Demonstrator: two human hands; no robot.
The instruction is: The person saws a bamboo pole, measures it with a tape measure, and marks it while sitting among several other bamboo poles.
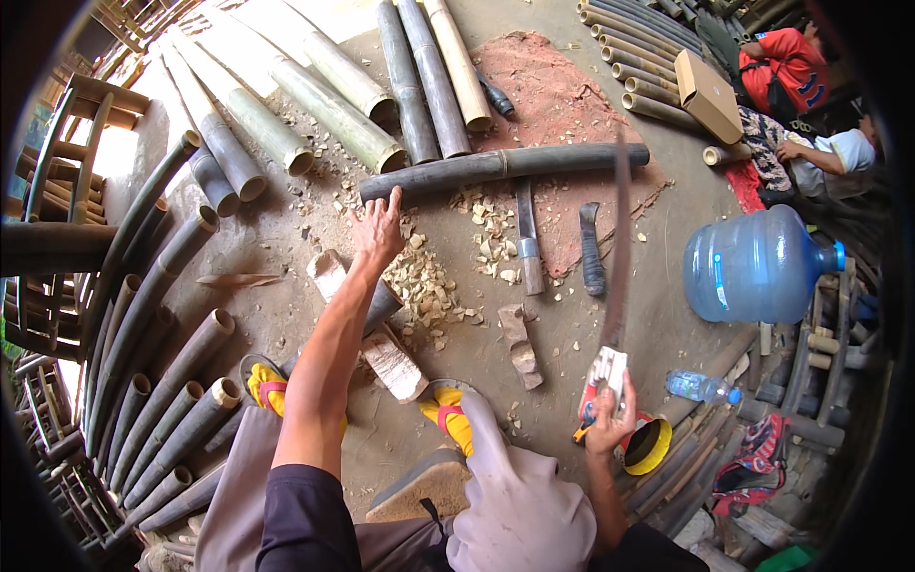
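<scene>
My left hand (379, 232) reaches forward with its fingers apart, the fingertips at the left end of a dark bamboo pole (543, 162). That pole lies crosswise on the floor, partly over a reddish sheet. On the right, my right hand (606, 419) grips a handsaw (620, 276) by its pale handle. The long saw blade points away from me, and its tip appears to overlap the pole's right part; contact cannot be judged. A machete-like blade (527, 234) with a wooden handle lies beside the pole. Near it rests a dark, wrapped curved tool (592, 250).
Wood chips (429, 276) and a notched wood chunk (519, 348) lie ahead of my feet. Bamboo poles (324, 110) fill the far left; more stand at left. Right are a large blue water jug (753, 265), a small bottle (703, 387) and a seated person in red (783, 71).
</scene>
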